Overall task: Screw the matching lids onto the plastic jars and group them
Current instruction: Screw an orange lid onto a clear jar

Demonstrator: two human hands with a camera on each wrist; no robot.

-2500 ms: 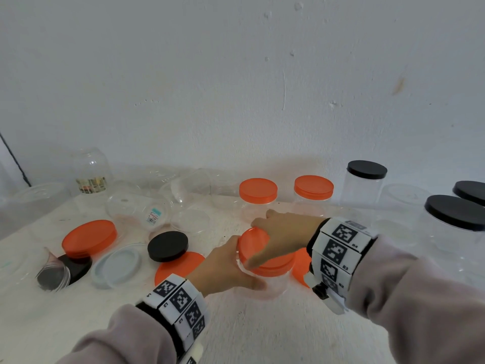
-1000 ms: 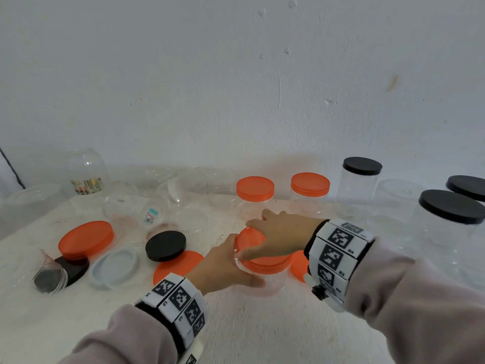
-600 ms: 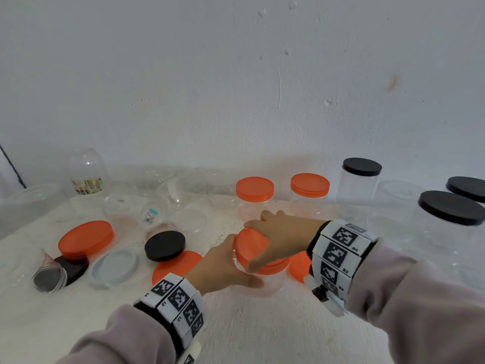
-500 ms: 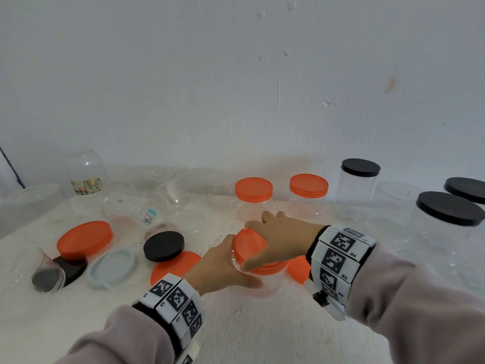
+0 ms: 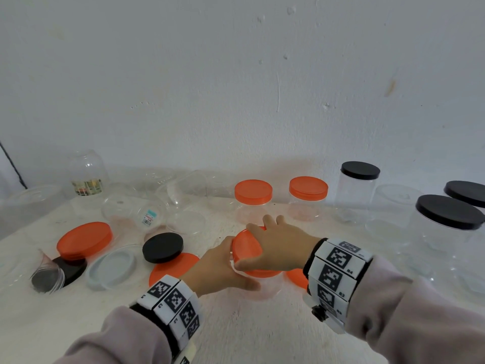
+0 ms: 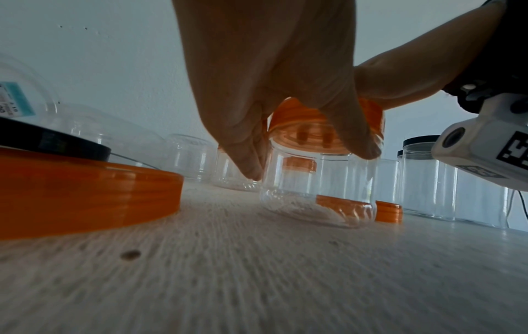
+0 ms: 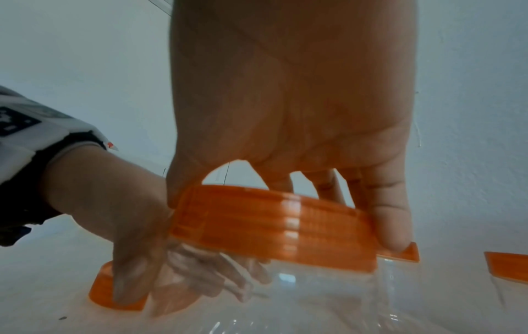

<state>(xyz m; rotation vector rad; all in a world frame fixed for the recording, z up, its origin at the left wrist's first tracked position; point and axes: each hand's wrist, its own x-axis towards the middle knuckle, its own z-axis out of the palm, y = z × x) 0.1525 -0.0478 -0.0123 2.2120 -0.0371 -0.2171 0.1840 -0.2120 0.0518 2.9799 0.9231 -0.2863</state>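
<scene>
Jar (image 5: 265,287) is braced by left hand (image 5: 220,269) from nine o'clock, while right hand (image 5: 278,248) clamps orange lid (image 5: 246,248) to twist it.

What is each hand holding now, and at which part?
The left hand grips the clear jar around its side wall; the right hand grips the orange lid by its rim.

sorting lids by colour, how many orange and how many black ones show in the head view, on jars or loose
orange lids: 6
black lids: 5
total: 11
</scene>
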